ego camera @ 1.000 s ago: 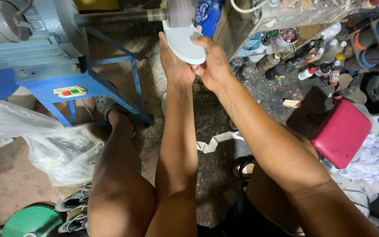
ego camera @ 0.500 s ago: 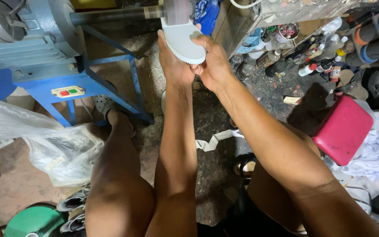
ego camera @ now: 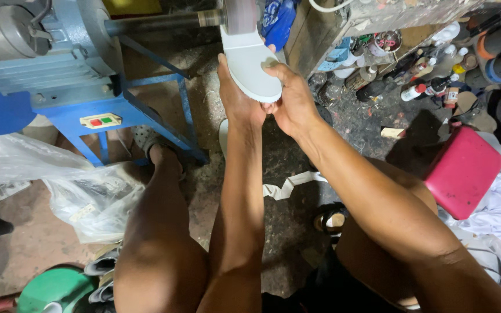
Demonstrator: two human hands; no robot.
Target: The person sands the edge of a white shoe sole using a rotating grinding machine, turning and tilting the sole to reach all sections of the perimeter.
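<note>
A pale grey shoe sole (ego camera: 251,66) is held up at the top centre of the head view, its far end against the sanding drum (ego camera: 241,15) on the long shaft of a blue grinding machine (ego camera: 47,69). My left hand (ego camera: 236,95) grips the sole from the left and beneath. Gripping its near end from the right is my right hand (ego camera: 290,98). Both forearms stretch forward over my bare knees.
A clear plastic bag (ego camera: 82,194) lies at left by the machine's blue frame. A red box (ego camera: 464,171) sits at right, with bottles and cans (ego camera: 418,87) on cluttered shelves behind. A white strip (ego camera: 288,185) lies on the dirty floor. A green lid (ego camera: 53,290) is at bottom left.
The sole and both hands stay at the drum; the sole has tilted a little, with the hands shifting slightly around it.
</note>
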